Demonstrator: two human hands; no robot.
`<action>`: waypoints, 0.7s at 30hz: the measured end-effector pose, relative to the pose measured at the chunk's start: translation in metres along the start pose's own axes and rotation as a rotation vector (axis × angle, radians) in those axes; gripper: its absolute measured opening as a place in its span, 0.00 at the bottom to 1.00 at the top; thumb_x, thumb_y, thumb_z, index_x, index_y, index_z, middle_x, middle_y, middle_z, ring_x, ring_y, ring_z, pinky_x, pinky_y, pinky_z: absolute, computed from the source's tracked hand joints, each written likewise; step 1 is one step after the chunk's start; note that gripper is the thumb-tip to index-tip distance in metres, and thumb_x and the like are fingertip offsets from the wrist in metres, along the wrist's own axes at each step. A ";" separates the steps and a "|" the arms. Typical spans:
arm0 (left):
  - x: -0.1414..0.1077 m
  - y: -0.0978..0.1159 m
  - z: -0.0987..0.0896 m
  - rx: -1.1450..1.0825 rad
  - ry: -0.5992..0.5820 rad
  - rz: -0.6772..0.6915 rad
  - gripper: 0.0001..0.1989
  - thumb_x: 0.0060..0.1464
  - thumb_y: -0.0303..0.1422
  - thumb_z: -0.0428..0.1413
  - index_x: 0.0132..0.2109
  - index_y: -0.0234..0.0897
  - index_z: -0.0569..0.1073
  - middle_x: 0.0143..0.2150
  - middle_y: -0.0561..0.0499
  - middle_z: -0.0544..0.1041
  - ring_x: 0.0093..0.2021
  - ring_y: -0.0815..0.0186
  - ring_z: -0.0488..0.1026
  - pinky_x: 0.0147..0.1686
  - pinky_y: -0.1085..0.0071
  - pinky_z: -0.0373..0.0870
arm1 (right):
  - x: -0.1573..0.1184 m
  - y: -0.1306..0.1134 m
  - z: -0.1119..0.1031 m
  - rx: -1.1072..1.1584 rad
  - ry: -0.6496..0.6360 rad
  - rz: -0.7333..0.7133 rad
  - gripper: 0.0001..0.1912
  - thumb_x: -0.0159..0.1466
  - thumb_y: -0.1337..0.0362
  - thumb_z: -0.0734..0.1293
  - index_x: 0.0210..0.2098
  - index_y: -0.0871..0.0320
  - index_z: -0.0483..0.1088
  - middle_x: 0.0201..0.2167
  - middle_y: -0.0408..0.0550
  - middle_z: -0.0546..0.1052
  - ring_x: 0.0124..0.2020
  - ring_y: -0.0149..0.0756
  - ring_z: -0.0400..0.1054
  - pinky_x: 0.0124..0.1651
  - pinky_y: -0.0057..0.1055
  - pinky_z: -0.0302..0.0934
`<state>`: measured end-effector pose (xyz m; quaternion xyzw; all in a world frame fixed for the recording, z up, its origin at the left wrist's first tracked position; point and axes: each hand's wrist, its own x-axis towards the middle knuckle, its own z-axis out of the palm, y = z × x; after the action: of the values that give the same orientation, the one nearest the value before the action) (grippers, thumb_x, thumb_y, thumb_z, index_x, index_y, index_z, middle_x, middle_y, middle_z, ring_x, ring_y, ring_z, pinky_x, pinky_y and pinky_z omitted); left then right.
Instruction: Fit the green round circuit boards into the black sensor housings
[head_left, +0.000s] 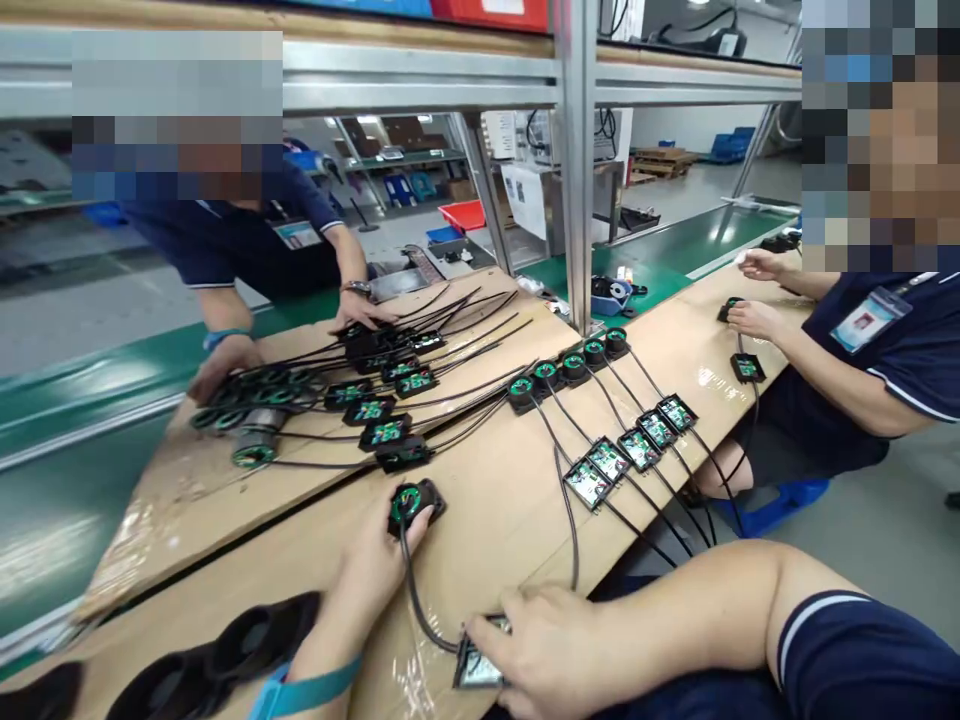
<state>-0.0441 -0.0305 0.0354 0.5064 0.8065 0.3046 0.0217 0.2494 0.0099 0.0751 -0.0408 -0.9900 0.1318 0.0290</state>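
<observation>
My left hand (382, 545) is closed round a black round housing (411, 503) with a ring-shaped green circuit board inside, its open face up. A dark cable (420, 605) runs from it to a flat black case (478, 665) with a circuit board in it, close to the table's near edge. My right hand (551, 650) grips that case from the right, fingers over its upper face, and hides part of it. Beyond my hands stands a row of similar round housings (574, 366), each cabled to a rectangular case (607, 458) with an exposed circuit board.
At the left, a co-worker's hands (364, 308) touch a pile of cabled housings (262, 390). Another co-worker's hands (757, 320) hold a part at the right. Large black rings (255, 630) lie near my left forearm. A metal post (574, 200) rises behind the cardboard-covered table (465, 540).
</observation>
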 end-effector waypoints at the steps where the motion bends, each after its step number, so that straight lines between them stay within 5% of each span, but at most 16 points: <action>1: 0.008 0.006 0.005 0.005 -0.021 0.031 0.30 0.60 0.50 0.54 0.63 0.38 0.66 0.59 0.36 0.75 0.59 0.45 0.74 0.59 0.48 0.71 | -0.005 -0.003 0.004 0.027 0.001 0.056 0.42 0.61 0.43 0.70 0.64 0.64 0.60 0.42 0.60 0.76 0.34 0.47 0.74 0.27 0.36 0.67; 6: 0.062 0.055 0.033 0.061 -0.151 0.251 0.28 0.64 0.43 0.51 0.64 0.32 0.65 0.59 0.33 0.73 0.60 0.45 0.71 0.61 0.49 0.68 | -0.019 0.018 -0.007 -0.022 -0.070 0.302 0.45 0.55 0.46 0.78 0.62 0.68 0.66 0.53 0.74 0.73 0.46 0.58 0.76 0.31 0.38 0.73; 10: 0.104 0.100 0.052 0.116 -0.218 0.263 0.28 0.63 0.33 0.50 0.68 0.29 0.61 0.58 0.30 0.69 0.59 0.44 0.69 0.59 0.47 0.68 | -0.026 0.052 -0.025 -0.039 -0.160 0.526 0.51 0.50 0.56 0.82 0.67 0.64 0.62 0.67 0.81 0.60 0.39 0.52 0.80 0.36 0.41 0.76; 14: 0.118 0.144 0.047 0.162 -0.290 0.170 0.33 0.62 0.27 0.51 0.72 0.25 0.54 0.56 0.28 0.69 0.57 0.45 0.70 0.57 0.48 0.68 | -0.058 0.067 -0.020 -0.037 -0.116 0.472 0.39 0.58 0.67 0.74 0.67 0.57 0.64 0.73 0.66 0.54 0.35 0.45 0.80 0.35 0.36 0.76; 18: 0.133 0.175 0.062 0.242 -0.309 0.084 0.31 0.64 0.30 0.54 0.72 0.46 0.59 0.49 0.41 0.73 0.50 0.55 0.74 0.52 0.61 0.71 | -0.103 0.105 0.002 0.034 0.060 0.397 0.33 0.67 0.67 0.59 0.71 0.45 0.59 0.74 0.49 0.54 0.31 0.40 0.80 0.27 0.34 0.74; 21: 0.159 0.181 0.087 0.279 -0.343 0.133 0.29 0.67 0.34 0.51 0.72 0.50 0.59 0.50 0.38 0.72 0.48 0.55 0.74 0.48 0.63 0.70 | -0.117 0.146 0.013 0.102 0.166 0.299 0.37 0.65 0.66 0.59 0.73 0.42 0.55 0.70 0.51 0.63 0.31 0.46 0.80 0.26 0.38 0.74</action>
<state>0.0539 0.1968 0.1011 0.6008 0.7901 0.1003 0.0683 0.3752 0.1372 0.0189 -0.1966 -0.9592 0.1807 0.0928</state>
